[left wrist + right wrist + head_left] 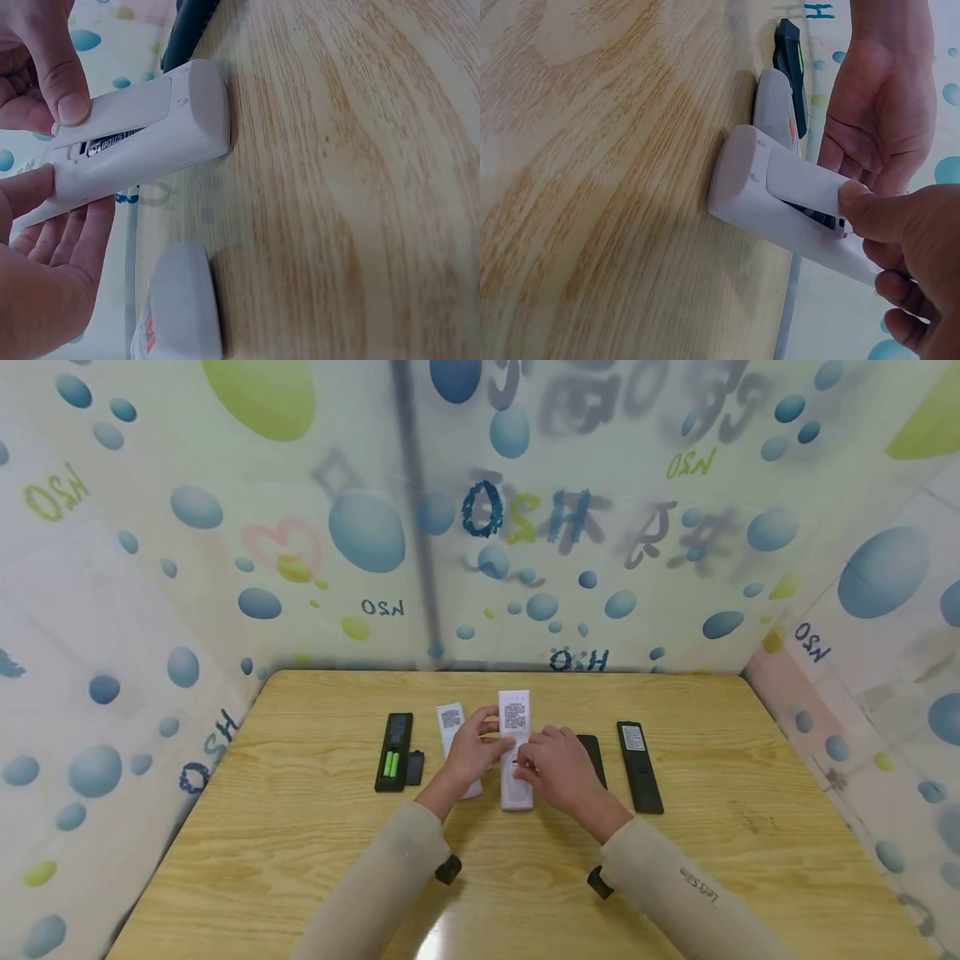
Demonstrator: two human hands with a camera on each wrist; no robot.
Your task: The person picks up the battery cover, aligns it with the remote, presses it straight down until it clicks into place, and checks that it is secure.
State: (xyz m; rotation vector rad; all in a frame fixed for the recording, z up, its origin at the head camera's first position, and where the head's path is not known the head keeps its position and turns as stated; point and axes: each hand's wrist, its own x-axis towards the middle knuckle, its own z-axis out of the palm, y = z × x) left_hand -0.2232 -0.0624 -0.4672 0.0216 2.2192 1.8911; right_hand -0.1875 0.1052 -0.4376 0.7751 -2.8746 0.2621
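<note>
A white remote control (514,714) is held back side up, its lower end on the table. My left hand (471,747) grips it along its left side, thumb on the back and fingers beneath. My right hand (558,768) pinches the free edge of its battery cover (802,180) between thumb and finger. That cover is tilted up at one end, and a dark-labelled battery (112,142) shows in the gap. How many batteries lie inside is hidden. Close to my left hand lies a second white remote (450,718), partly behind that hand.
At left, a black remote (395,739) lies with green batteries (391,765) exposed, a small black cover (415,768) beside it. At right lie a long black remote (641,772) and another dark one (592,752), partly hidden by my right hand. A patterned wall backs the wooden table (300,827).
</note>
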